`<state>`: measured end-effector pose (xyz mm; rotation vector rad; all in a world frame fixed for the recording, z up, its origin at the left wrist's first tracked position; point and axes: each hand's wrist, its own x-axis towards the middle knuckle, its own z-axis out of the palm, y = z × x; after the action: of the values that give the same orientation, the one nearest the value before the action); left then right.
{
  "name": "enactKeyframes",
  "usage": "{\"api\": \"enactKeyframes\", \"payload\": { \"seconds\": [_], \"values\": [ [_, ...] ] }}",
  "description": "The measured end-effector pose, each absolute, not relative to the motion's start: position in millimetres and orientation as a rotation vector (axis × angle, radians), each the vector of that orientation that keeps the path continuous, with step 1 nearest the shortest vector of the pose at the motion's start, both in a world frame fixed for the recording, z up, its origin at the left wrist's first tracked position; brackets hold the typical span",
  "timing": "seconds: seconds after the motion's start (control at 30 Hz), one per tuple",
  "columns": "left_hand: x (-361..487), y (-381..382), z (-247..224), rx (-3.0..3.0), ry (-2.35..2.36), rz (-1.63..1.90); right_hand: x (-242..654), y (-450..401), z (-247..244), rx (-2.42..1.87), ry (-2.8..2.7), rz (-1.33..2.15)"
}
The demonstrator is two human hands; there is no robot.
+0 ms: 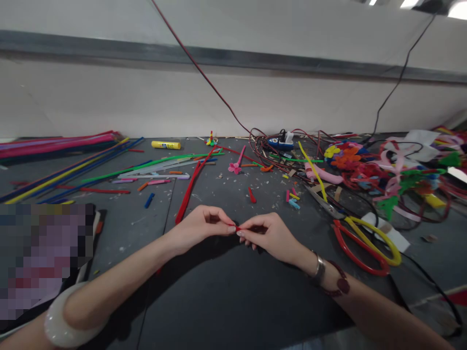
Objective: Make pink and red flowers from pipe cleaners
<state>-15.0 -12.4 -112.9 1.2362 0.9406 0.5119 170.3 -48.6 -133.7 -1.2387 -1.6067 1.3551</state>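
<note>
We look across a dark grey worktable (226,301), a thin seam (145,316) crossing its top, toward a pale wall (153,97) where a grey band (219,57) spans our view; bright lights (458,9) glow at upper right.

Yellow tube (166,145) lay near the pale wall (146,97) | blue-and-white power strip (280,143) sat among tangled wires (260,153) | scissors (332,209) with red and yellow handles lay right on the worktop (251,301) | dark-edged, pixelated panel (44,257) showed at left

scissors (336,225) right of right hand (276,238)
</note>
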Motion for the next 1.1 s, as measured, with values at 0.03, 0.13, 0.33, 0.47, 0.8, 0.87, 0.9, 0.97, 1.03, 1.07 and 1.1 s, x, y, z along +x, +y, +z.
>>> {"api": "enactKeyframes", "payload": {
  "seconds": [0.03, 0.13, 0.33, 0.47, 0.8, 0.87, 0.9, 0.97, 1.03, 1.07, 1.1],
  "values": [
    [-14.5, -12.8, -114.1, 1.249, 0.925, 0.538, 170.0, -48.2, -133.7, -1.247, -1.596, 1.363],
    [-12.9, -15.3, -116.4, 1.255, 0.897, 0.624, 168.4, -47.0, -131.1, -1.266, -1.549, 1.393],
    [-13.4, -18.9, -122.3, 1.154, 0.847, 0.686, 168.1, -45.6, -126.1, -1.25, -1.484, 1.521],
    [-15.6, -18.6, -127.4, 1.098, 0.728, 0.686, 169.9, -45.7, -127.6, -1.185, -1.451, 1.645],
    [-17.3, -20.6, -131.1, 1.103, 0.62, 0.652, 171.1, -43.8, -141.6, -0.995, -1.162, 2.096],
    [-17.2, -21.0, -132.0, 1.123, 0.608, 0.659, 171.1, -44.1, -144.7, -0.931, -1.105, 2.157],
    [-17.2, -21.1, -132.4, 1.134, 0.6, 0.664, 171.2, -44.3, -146.0, -0.905, -1.086, 2.183],
    [-17.0, -20.8, -133.5, 1.149, 0.588, 0.677, 171.8, -44.7, -147.8, -0.876, -1.06, 2.216],
    [-16.7, -20.0, -134.8, 1.144, 0.595, 0.688, 172.3, -44.8, -148.8, -0.855, -1.027, 2.242],
    [-16.5, -19.5, -135.5, 1.134, 0.605, 0.693, 172.4, -44.8, -148.8, -0.835, -1.005, 2.258],
    [-16.4, -19.0, -136.1, 1.125, 0.617, 0.697, 172.4, -44.7, -148.5, -0.806, -0.983, 2.276]
  ]
}}
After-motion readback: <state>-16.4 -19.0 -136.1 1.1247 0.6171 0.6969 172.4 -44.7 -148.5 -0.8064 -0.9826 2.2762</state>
